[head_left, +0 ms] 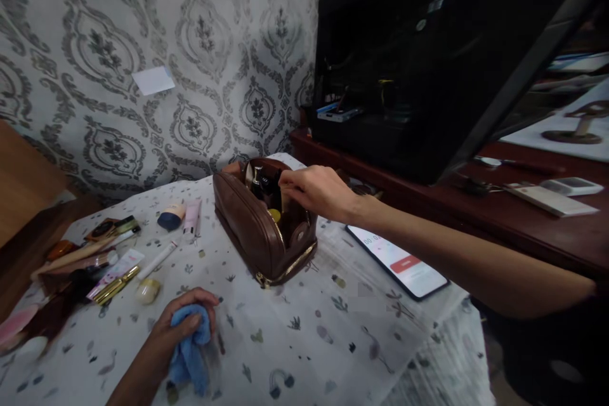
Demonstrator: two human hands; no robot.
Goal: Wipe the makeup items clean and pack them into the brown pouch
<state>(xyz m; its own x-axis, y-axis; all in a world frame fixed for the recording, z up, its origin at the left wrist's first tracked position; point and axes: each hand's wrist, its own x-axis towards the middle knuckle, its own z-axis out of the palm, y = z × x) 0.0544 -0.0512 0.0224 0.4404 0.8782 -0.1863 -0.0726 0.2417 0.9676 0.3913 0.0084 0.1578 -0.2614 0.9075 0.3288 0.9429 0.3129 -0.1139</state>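
A crumpled blue cloth (193, 349) is bunched in my left hand (183, 320), with the fingers curled around it just over the tablecloth. My right hand (316, 190) reaches across to a brown leather cosmetic bag (250, 222), which stands unzipped. Its fingers are pinched together over the bag's opening; what they grip, if anything, is hidden. Inside the bag show several dark items and a yellow round piece (275, 215). The gold zipper (290, 264) runs along the near end.
Several cosmetics lie left: a cream jar (148, 290), gold tubes (115, 285), a white tube (157, 260), a pink tube (191, 216) and a dark-capped bottle (171, 216). A phone (399, 263) lies under my right forearm. Behind stand a black screen (428, 63) and a brown desk (523, 203).
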